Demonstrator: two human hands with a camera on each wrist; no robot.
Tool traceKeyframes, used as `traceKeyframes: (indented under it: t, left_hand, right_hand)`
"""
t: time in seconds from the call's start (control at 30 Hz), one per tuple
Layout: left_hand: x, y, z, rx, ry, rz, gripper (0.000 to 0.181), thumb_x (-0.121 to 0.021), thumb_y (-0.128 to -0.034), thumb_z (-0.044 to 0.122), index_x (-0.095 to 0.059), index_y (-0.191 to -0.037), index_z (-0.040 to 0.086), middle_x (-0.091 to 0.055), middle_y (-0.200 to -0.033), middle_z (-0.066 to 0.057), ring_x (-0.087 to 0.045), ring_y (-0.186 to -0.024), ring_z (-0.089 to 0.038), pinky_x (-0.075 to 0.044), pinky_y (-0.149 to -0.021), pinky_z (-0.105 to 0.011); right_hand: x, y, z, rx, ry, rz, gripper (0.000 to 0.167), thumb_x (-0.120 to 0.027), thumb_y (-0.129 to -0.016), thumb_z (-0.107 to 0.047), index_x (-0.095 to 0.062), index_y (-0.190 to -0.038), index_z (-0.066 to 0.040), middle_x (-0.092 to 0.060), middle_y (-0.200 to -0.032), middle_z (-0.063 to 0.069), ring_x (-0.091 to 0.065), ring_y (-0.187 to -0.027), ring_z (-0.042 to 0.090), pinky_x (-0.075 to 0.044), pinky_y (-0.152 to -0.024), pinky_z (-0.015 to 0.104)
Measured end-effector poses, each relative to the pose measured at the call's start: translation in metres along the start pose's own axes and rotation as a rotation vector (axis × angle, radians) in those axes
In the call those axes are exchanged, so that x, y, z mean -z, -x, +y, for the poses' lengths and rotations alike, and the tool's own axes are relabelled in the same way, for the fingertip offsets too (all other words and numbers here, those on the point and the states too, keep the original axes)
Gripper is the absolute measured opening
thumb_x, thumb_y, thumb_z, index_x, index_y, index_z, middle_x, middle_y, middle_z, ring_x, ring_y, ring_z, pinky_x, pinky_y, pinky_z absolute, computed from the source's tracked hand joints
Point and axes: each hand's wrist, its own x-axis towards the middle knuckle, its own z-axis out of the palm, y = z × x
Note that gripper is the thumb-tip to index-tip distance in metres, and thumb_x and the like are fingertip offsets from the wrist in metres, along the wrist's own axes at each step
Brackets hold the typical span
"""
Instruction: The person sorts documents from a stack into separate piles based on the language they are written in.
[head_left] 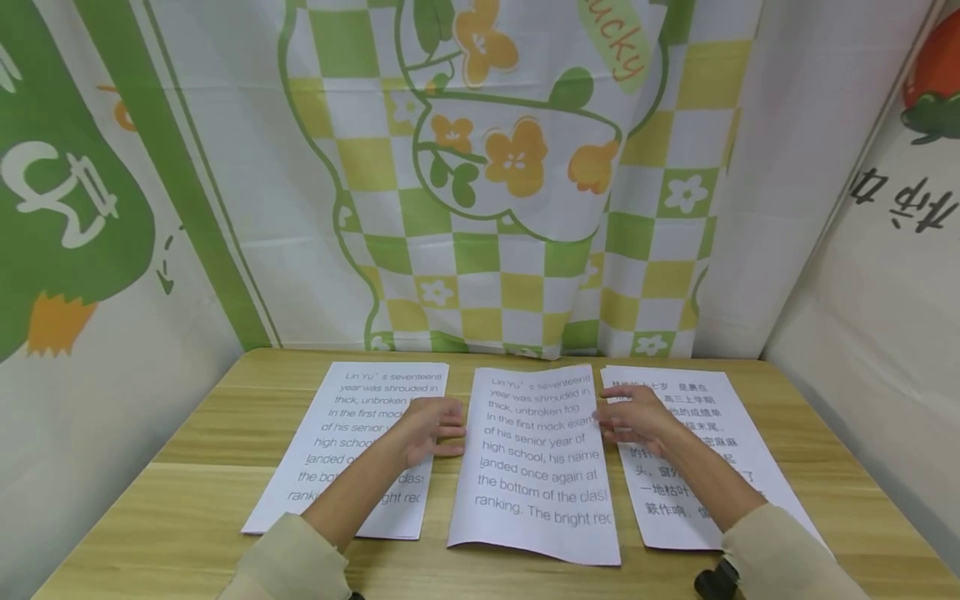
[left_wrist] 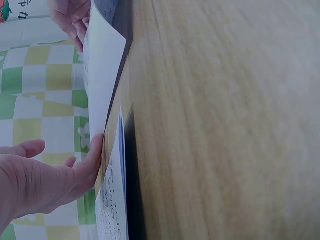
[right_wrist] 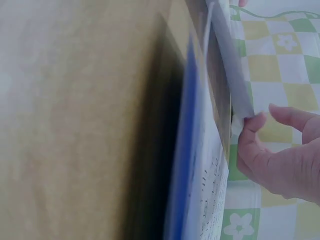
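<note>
Between both hands lies a printed English sheet (head_left: 536,467), bowed slightly, its near edge curling off the table. My left hand (head_left: 433,429) reaches over the left stack of English pages (head_left: 330,450); its fingertips touch the middle sheet's left edge, thumb held apart in the left wrist view. Opposite it, my right hand (head_left: 637,417) is above the pages with Chinese text (head_left: 697,475). In the right wrist view its bent fingertips touch the middle sheet's edge (right_wrist: 237,85), and the thumb stands away from the paper. Neither hand grips the sheet.
All the papers rest on a wood-grain table (head_left: 187,492). A checkered green and yellow curtain (head_left: 517,283) hangs behind the far edge, and printed white cloth (head_left: 862,333) closes off the sides. A dark strap piece (head_left: 716,579) shows at the right sleeve.
</note>
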Motion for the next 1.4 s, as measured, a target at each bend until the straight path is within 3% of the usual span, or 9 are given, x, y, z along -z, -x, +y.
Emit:
traceKeyframes:
  t: [0.27,0.43,0.67,0.8,1.0,1.23,1.4]
  left_hand:
    - [-0.001,-0.001,0.001,-0.012,-0.012,-0.004,0.046,-0.060,-0.0927,0.006,-0.054,-0.135,-0.010,-0.054,-0.131,-0.029,-0.059,-0.120,-0.042,-0.061,-0.093,-0.051]
    - [-0.001,-0.003,0.002,-0.023,-0.025,0.003,0.049,-0.060,-0.0921,0.006,-0.052,-0.138,-0.010,-0.055,-0.131,-0.029,-0.060,-0.119,-0.040,-0.060,-0.095,-0.049]
    - [-0.002,-0.008,0.001,-0.047,-0.086,0.007,0.050,-0.059,-0.0982,0.010,-0.050,-0.145,-0.007,-0.058,-0.132,-0.028,-0.062,-0.116,-0.036,-0.060,-0.095,-0.045]
    - [-0.003,-0.008,-0.002,-0.049,-0.118,0.005,0.055,-0.061,-0.0945,0.000,-0.049,-0.148,-0.004,-0.062,-0.128,-0.027,-0.065,-0.112,-0.036,-0.060,-0.094,-0.046]
    - [-0.004,-0.006,-0.003,-0.086,-0.118,0.007,0.066,-0.060,-0.0852,-0.018,-0.049,-0.149,-0.002,-0.070,-0.113,-0.023,-0.069,-0.092,-0.029,-0.064,-0.083,-0.044]
    - [-0.002,-0.004,-0.003,-0.104,-0.108,0.005,0.062,-0.059,-0.0860,-0.019,-0.052,-0.146,-0.003,-0.071,-0.111,-0.022,-0.070,-0.085,-0.025,-0.065,-0.078,-0.041]
    - [-0.002,-0.003,-0.004,-0.088,-0.113,-0.006,0.062,-0.063,-0.0863,-0.016,-0.053,-0.145,-0.002,-0.070,-0.105,-0.021,-0.070,-0.081,-0.024,-0.065,-0.077,-0.040]
  right_hand:
    - [-0.004,0.002,0.003,0.059,0.147,0.015,0.058,-0.072,-0.088,0.006,-0.051,-0.142,0.010,-0.064,-0.114,0.018,-0.066,-0.081,0.018,-0.063,-0.068,0.029]
    - [-0.003,0.004,0.001,0.123,0.131,-0.041,0.044,-0.070,-0.091,0.005,-0.058,-0.134,0.007,-0.064,-0.111,0.014,-0.066,-0.083,0.019,-0.063,-0.068,0.030]
    - [0.007,0.005,-0.004,0.256,0.101,-0.147,0.036,-0.069,-0.092,0.005,-0.062,-0.127,0.011,-0.067,-0.108,0.013,-0.069,-0.089,0.020,-0.064,-0.073,0.033]
    - [0.007,0.006,-0.002,0.227,0.107,-0.113,0.042,-0.071,-0.091,0.004,-0.059,-0.131,0.012,-0.069,-0.107,0.011,-0.070,-0.089,0.018,-0.064,-0.075,0.033]
    - [0.002,0.006,0.003,0.139,0.134,-0.030,0.052,-0.075,-0.090,0.001,-0.055,-0.137,0.008,-0.070,-0.111,0.014,-0.071,-0.087,0.017,-0.064,-0.077,0.035]
    - [0.004,0.007,0.009,0.110,0.082,-0.109,0.063,-0.070,-0.092,0.004,-0.044,-0.150,0.005,-0.068,-0.114,0.018,-0.073,-0.089,0.024,-0.066,-0.078,0.042]
    - [0.004,0.008,0.011,0.125,0.087,-0.110,0.064,-0.068,-0.093,0.005,-0.042,-0.151,0.005,-0.067,-0.114,0.019,-0.073,-0.089,0.024,-0.066,-0.075,0.043]
